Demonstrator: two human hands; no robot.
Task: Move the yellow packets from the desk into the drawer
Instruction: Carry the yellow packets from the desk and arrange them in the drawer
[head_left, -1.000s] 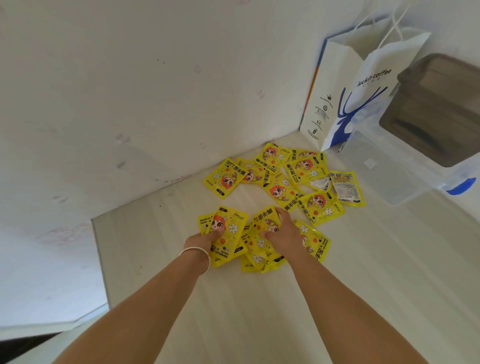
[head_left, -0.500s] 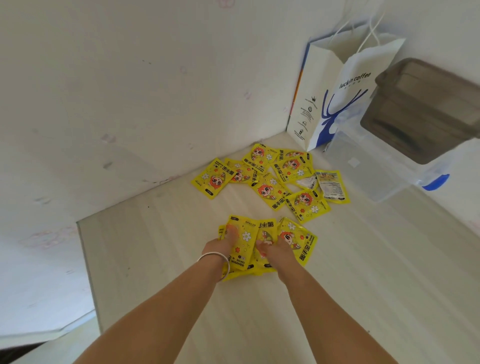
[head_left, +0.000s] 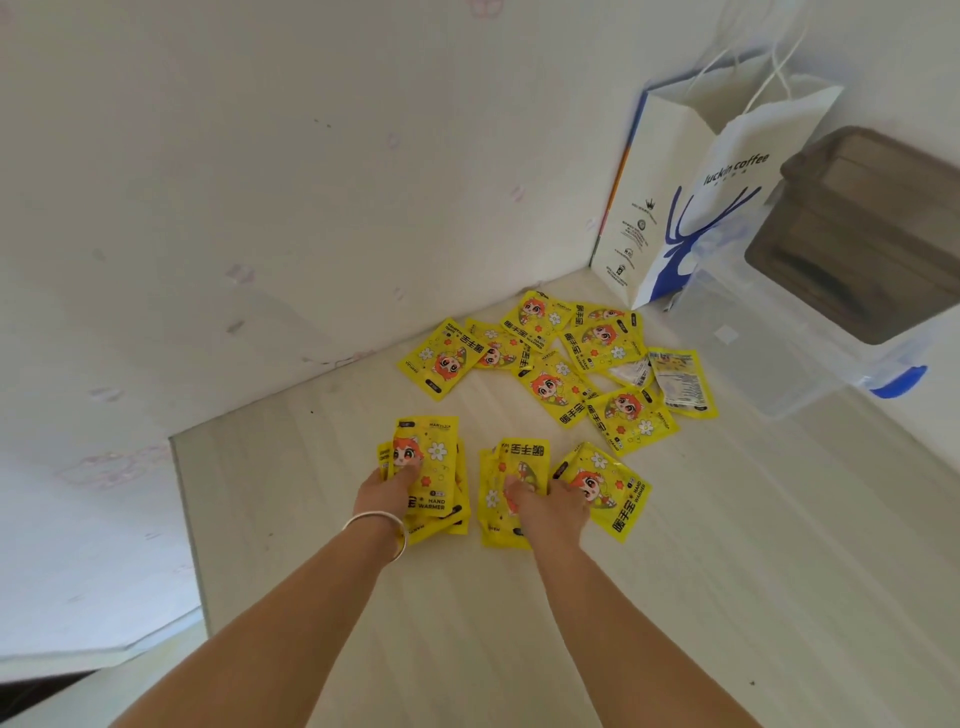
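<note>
- Head view: the yellow packets split into three groups on the desk (head_left: 727, 571). The left hand (head_left: 382, 491) holds a small stack (head_left: 426, 467), thumb pressed on top and fingers hidden beneath, apparently squaring it up for one carry.
- The right hand (head_left: 550, 506) lies palm-down over a second bundle (head_left: 511, 488), fingers curled on it; whether it is lifted, I cannot tell.
- Loose packets (head_left: 561, 358) remain scattered near the wall, beside a paper bag (head_left: 675, 208) and clear bin (head_left: 769, 353).
- Both forearms reach forward, nearly parallel. No drawer shows.
</note>
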